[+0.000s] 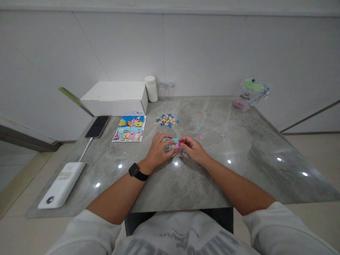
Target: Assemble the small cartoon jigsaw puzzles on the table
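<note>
A small, partly assembled jigsaw puzzle point(170, 146) lies on the table in front of me, partly covered by both hands. My left hand point(159, 148) rests at its left side, fingers apart, with thumb and index finger touching the puzzle. From the right, my right hand point(194, 150) reaches over it, thumb and fingers pinched on a pink puzzle piece point(177, 145). Beyond the hands sits a pile of loose puzzle pieces point(167, 120). Off to the right lie a blue piece point(198, 127), a pink piece point(201, 137) and another small piece point(222, 136).
A cartoon picture sheet point(129, 129) lies left of the pile. Behind it stand a white box point(114, 94), a white bottle point(151, 89) and two clear glasses point(166, 92). A phone point(97, 126) is cabled to a white power bank point(62, 185). At back right is a plastic bag point(252, 95).
</note>
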A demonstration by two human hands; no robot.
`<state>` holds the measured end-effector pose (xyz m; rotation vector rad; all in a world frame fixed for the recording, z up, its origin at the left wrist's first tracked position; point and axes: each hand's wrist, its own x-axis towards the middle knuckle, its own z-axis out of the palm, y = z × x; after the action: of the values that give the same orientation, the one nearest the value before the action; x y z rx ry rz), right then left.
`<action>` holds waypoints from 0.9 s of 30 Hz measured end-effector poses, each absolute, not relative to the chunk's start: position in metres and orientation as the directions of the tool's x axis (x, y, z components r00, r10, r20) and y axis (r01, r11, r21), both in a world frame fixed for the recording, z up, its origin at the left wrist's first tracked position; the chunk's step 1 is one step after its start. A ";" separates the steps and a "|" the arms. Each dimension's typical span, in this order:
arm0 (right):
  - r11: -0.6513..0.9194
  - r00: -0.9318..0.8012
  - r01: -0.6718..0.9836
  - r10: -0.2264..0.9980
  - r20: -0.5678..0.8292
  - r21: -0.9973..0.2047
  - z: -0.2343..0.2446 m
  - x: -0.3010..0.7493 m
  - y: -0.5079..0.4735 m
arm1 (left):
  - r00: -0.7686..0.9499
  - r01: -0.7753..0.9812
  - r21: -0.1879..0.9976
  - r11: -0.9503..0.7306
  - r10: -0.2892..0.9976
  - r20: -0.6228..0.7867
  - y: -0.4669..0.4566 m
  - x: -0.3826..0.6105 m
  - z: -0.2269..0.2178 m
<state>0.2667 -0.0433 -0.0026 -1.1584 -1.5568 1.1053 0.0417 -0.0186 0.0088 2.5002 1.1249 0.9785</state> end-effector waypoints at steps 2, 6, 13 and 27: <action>0.172 -0.185 0.196 0.973 0.135 -0.965 -0.003 0.266 -0.044 | 0.465 0.570 0.453 -0.685 0.724 0.509 -0.019 0.042 0.009; 0.166 -0.205 0.196 0.971 0.125 -0.967 -0.003 0.263 -0.046 | 0.449 0.546 0.446 -0.709 0.697 0.558 -0.020 0.044 0.009; 0.140 -0.177 0.095 0.977 0.122 -0.986 -0.010 0.262 -0.042 | 0.484 0.507 0.428 -0.748 0.658 0.577 -0.023 0.045 0.007; 0.103 -0.130 0.035 0.987 0.097 -0.994 -0.009 0.272 -0.034 | 0.550 0.443 0.474 -0.761 0.648 0.527 -0.017 0.044 0.007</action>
<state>0.2724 -0.0343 -0.0086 -1.1010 -1.3803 1.2066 0.0435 -0.0169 0.0068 2.5027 0.9055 1.0248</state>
